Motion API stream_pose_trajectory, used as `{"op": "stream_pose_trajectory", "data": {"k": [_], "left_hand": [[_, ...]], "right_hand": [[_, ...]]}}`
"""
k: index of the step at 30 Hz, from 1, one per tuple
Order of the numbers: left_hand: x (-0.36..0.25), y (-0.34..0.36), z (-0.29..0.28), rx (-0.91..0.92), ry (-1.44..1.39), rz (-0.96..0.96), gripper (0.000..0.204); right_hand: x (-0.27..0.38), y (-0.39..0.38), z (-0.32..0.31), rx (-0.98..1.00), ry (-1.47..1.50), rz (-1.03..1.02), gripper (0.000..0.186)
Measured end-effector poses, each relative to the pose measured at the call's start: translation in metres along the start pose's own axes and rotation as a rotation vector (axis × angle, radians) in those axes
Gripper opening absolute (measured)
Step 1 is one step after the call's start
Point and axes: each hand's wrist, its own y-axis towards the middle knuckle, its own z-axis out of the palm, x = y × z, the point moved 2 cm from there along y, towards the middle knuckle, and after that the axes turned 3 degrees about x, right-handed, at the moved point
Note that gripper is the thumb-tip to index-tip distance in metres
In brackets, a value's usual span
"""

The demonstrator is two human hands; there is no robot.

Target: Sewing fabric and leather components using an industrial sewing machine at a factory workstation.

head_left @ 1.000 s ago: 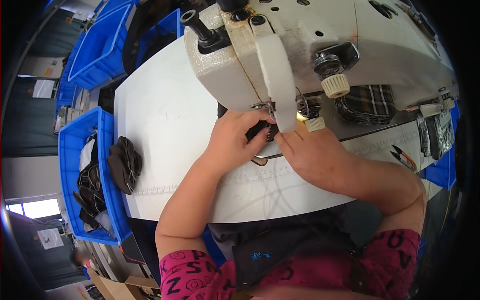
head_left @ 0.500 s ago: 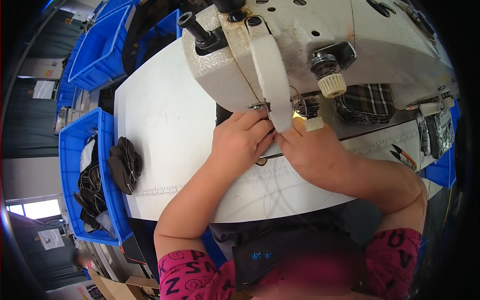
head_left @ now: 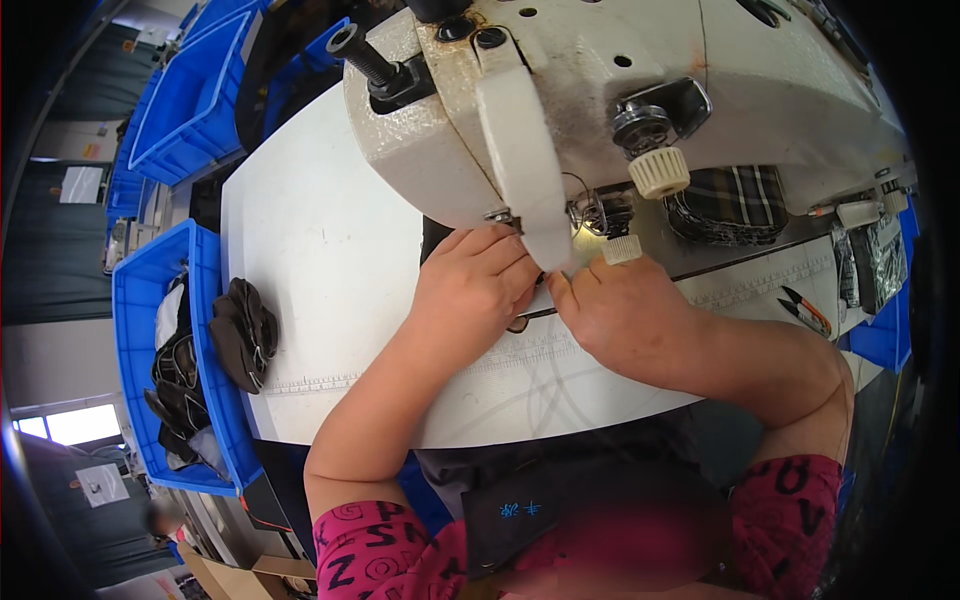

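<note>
My left hand (head_left: 468, 290) is closed, its fingers bent together under the head of a white sewing machine (head_left: 420, 150). Black cloth (head_left: 432, 238) shows beside its knuckles, and a small dark bit lies at its fingertips. Close by on the right, my right hand (head_left: 628, 312) is closed too, thumb and fingers drawn together beneath the tension knob (head_left: 622, 248). What it grips is hidden. The machine's white lever guard (head_left: 522, 150) covers the spot where the hands nearly meet. A lamp glows by the needle area.
Folded plaid cloth pieces (head_left: 728, 205) lie under the machine arm. Orange-handled snips (head_left: 805, 312) rest at the right of the white table (head_left: 310, 250). A dark cloth bundle (head_left: 243, 335) sits beside a blue crate (head_left: 205, 345) of dark items. Another blue crate (head_left: 195, 95) stands farther back.
The whole view has shifted slightly, with the machine and crates a little more to the left in the picture. Both hands stay closed by the needle area, the gap between them slightly wider.
</note>
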Motion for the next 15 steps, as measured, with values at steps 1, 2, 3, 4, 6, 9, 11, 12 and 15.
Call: {"op": "stream_pose_trajectory", "data": {"k": [1, 2, 3, 4, 6, 9, 11, 12, 15], "left_hand": [[-0.0004, 0.0001, 0.0008, -0.002, -0.006, -0.005, 0.029], [-0.0019, 0.0001, 0.0018, -0.001, -0.005, -0.004, 0.029], [-0.004, -0.0001, 0.0029, -0.002, -0.002, -0.011, 0.029], [-0.0056, -0.0002, 0.0034, -0.002, 0.002, -0.018, 0.029], [-0.0067, 0.0007, 0.0026, -0.004, 0.0, -0.025, 0.028], [-0.0073, 0.0017, 0.0031, -0.013, 0.015, -0.042, 0.028], [-0.0073, 0.0036, 0.0038, -0.021, 0.031, -0.052, 0.027], [-0.0072, 0.005, 0.0035, -0.014, 0.055, -0.071, 0.027], [-0.0061, 0.0074, 0.0056, -0.023, 0.09, -0.091, 0.028]], "right_hand": [[-0.0002, 0.0001, 0.0002, -0.001, 0.0, 0.0, 0.029], [-0.0006, -0.0003, 0.0006, 0.016, -0.011, -0.001, 0.028], [-0.001, -0.0005, 0.001, 0.033, -0.023, -0.003, 0.028], [-0.0011, -0.0007, 0.0009, 0.032, -0.023, -0.004, 0.028], [-0.0012, -0.0002, 0.0005, 0.024, -0.042, -0.002, 0.025], [-0.0027, 0.0031, -0.0012, 0.096, -0.046, 0.005, 0.028], [-0.0043, 0.0048, -0.001, 0.092, -0.026, 0.026, 0.032], [-0.0056, 0.0055, -0.0009, 0.089, -0.006, 0.048, 0.036], [-0.0091, 0.0045, 0.0078, 0.031, 0.033, 0.085, 0.042]]}}
